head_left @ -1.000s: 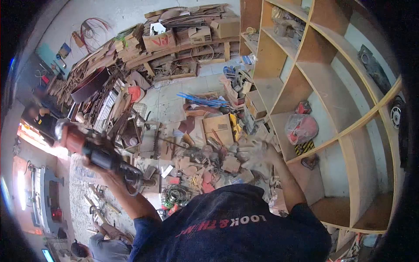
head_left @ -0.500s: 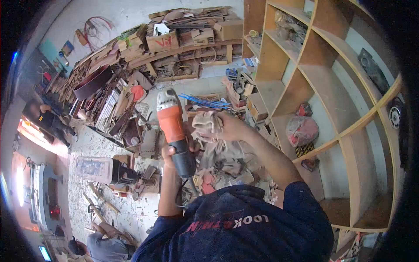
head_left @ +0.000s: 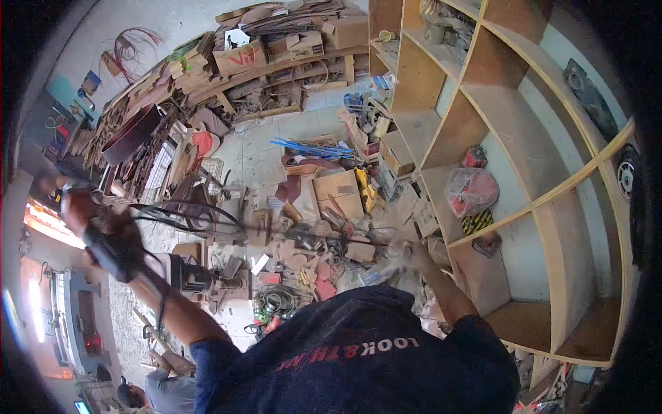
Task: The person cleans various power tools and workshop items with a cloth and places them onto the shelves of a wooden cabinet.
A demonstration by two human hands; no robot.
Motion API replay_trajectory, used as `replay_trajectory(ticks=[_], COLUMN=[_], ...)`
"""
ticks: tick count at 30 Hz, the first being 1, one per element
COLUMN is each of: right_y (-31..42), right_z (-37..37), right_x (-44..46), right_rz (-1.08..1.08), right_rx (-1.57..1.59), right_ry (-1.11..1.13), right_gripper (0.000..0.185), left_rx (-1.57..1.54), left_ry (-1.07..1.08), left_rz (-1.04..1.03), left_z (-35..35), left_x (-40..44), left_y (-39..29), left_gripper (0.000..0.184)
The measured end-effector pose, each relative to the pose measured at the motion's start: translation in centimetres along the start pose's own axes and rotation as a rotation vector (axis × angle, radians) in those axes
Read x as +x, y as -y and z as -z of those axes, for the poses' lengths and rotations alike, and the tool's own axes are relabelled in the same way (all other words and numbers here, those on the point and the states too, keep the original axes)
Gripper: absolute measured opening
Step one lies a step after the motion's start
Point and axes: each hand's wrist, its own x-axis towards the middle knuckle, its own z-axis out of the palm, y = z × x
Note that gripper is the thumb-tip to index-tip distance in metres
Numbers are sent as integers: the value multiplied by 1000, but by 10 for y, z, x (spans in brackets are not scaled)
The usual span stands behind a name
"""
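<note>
"What is the left hand point(head_left: 123, 224) doing?"

"It's closing around an orange-and-black power tool point(head_left: 110, 255), out on the left side and blurring with motion. A dark cord point(head_left: 193, 212) is looping to the right of it, over the clutter."

"And the right hand point(head_left: 408, 252)?"

"It's reaching over the heap of scraps point(head_left: 324, 248), just beside the wooden shelving point(head_left: 452, 134). It's blurring too, so I can't tell whether it's opening wide or gripping something."

"Are you reading any writing?"

"The dark shirt point(head_left: 386, 366) is showing 'LOOK' in white and '&TH' in red; the letters after those are staying unclear. On the far side, a cardboard box point(head_left: 240, 59) is showing red lettering starting with 'V'; I'm not making out the rest."

"What's lying around the hands?"

"Blue strips point(head_left: 314, 148) are lying beyond the heap, and a coiled cable point(head_left: 276, 301) is sitting at its near left. On the right, a clear bag with something red inside point(head_left: 472, 191) is resting in the shelving, above a yellow-and-black striped item point(head_left: 477, 221). A person in grey point(head_left: 169, 393) is working at the near left."
</note>
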Motion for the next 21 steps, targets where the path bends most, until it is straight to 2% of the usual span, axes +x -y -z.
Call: replay_trajectory(ticks=[1, 3, 5, 7, 8, 10, 12, 13, 14, 16, 18, 20, 21], right_y=[-28, -79, -121, -151, -162, -179, -224, -241, -210, -114, 16, 181, 227], right_z=[-7, -19, -30, -41, -50, -74, -119, -140, -131, -109, -81, -36, -25], right_x=[0, -11, -25, -33, -34, -28, -5, 5, 23, 68, 89, 43, 27], right_rz=[-33, -121, -221, -296, -324, -356, -347, 61, 31, 50, 220, 580, 577], right_rx=[-63, -149, -180, -190, -179, -135, 0, -372, -262, -46, 282, 633, 858], right_ry=[44, 87, 140, 199, 231, 290, 336, 113, 215, 346, 402, 295, 413], right_gripper=[42, 50, 59, 67, 72, 81, 89, 93, 88, 78, 68, 70, 75], left_rx=[131, 404, 271, -67, -62, 139, 116, 99, 63, -3, -118, -394, -324], left_ry=[-20, -93, -129, 128, 130, 23, 54, 55, 53, -92, -176, -179, -112], left_rz=[-82, -237, -170, 105, 104, 94, 115, 145, 184, 338, 504, 624, 648], left_z=[24, 73, 116, 131, 138, 151, 153, 146, 136, 94, 41, 10, -23], left_x=[7, 20, 23, 24, 21, 8, -11, -28, -50, -90, -124, -145, -145], left_y=[-16, -49, -82, -106, -108, -103, -78, -60, -41, 10, 59, 102, 116], left_gripper=[71, 72, 66, 60, 60, 62, 66, 68, 70, 71, 73, 72, 71])
